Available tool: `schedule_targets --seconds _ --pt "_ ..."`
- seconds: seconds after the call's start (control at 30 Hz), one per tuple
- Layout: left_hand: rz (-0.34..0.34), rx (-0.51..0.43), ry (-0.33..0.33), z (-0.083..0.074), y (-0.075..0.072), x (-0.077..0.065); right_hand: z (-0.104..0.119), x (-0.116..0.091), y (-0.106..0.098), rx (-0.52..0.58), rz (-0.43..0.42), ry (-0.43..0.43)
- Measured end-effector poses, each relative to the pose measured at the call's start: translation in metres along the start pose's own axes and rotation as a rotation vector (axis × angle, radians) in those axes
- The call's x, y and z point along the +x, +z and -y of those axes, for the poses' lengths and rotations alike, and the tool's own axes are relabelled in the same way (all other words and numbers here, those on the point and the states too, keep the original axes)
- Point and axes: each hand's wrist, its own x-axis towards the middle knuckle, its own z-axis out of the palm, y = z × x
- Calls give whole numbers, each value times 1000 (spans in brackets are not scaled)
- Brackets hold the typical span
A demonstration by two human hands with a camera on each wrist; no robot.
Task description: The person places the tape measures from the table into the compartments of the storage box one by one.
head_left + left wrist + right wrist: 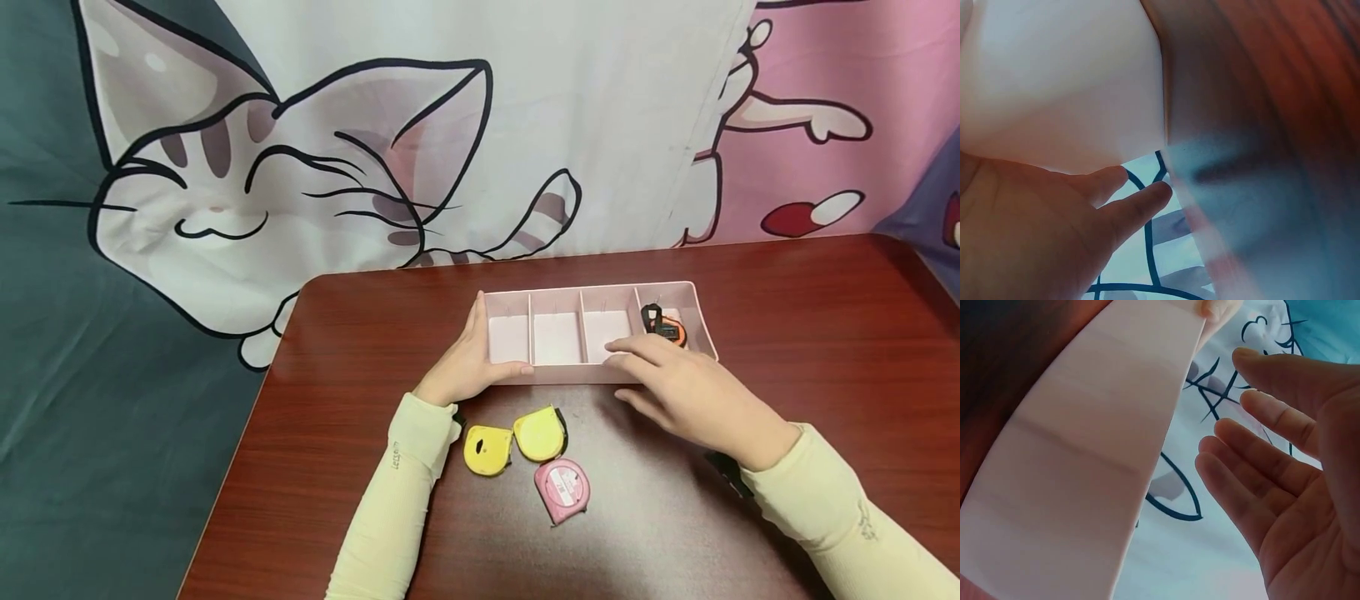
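Bracing the pink box [570, 375], the left hand [467, 357] grips its end in the head view; a black-and-orange tape measure [664, 330] sits inside, just beyond the right hand [686, 392], with two yellow tape measures [488, 452] and a pink tape measure [562, 490] between the forearms. Left wrist: fingers extend past the box; steady pressure should prevent sliding. Right wrist: this hand is empty, loose, best kept above the rim.

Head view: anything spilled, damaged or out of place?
One small oddity: the left rounded yellow tape measure has a dark spot on its face, unlike the similar right rounded yellow tape measure; whether it is damage or design, I cannot tell. No spill shows.
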Motion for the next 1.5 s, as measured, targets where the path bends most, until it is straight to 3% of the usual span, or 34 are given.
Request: schedule_targets --seconds 0.9,1.5 --pt "-6 -6 -1 -1 0 -1 27 -5 19 114 101 -59" --pt "-10 6 2 1 2 1 44 -6 35 128 166 -103"
